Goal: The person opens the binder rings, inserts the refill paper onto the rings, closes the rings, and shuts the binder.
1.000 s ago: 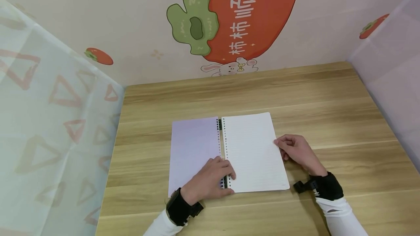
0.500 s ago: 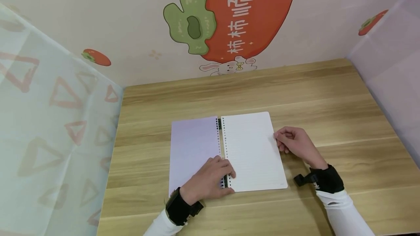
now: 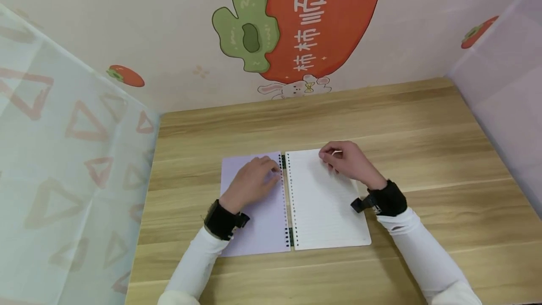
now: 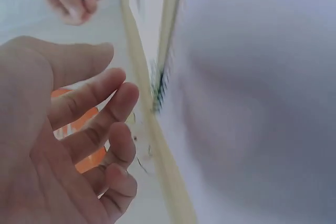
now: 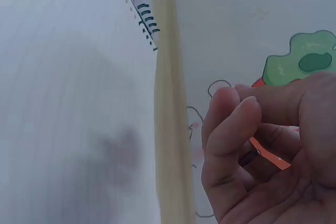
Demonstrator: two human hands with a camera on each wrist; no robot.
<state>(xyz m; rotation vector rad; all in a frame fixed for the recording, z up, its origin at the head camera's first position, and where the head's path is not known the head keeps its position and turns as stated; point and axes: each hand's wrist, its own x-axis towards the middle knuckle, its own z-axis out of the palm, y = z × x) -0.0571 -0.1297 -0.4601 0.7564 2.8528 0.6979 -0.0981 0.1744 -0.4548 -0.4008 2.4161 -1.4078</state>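
Observation:
An open loose-leaf notebook point(image 3: 328, 215) lies on the table, with a lilac sheet point(image 3: 264, 229) on the left and a white ruled page on the right. Dark green binding rings point(image 3: 290, 236) join the halves near top and bottom. Above the upper part of the lilac sheet is my left hand point(image 3: 252, 180), its fingers loosely bent and nothing in them. My right hand point(image 3: 349, 161) hovers over the upper right of the white page, casting a shadow on it. In the right wrist view its fingers point(image 5: 220, 129) bend loosely towards the thumb, holding nothing.
The wooden table point(image 3: 423, 140) extends around the notebook on every side. A back wall point(image 3: 178, 22) with a persimmon print and side sheets point(image 3: 63, 154) enclose it. Black wrist straps point(image 3: 389, 199) with small cameras sit on both wrists.
My left hand has left the lower binding and moved up over the lilac sheet. The right hand has left the page's right edge, moving up and left over the white page.

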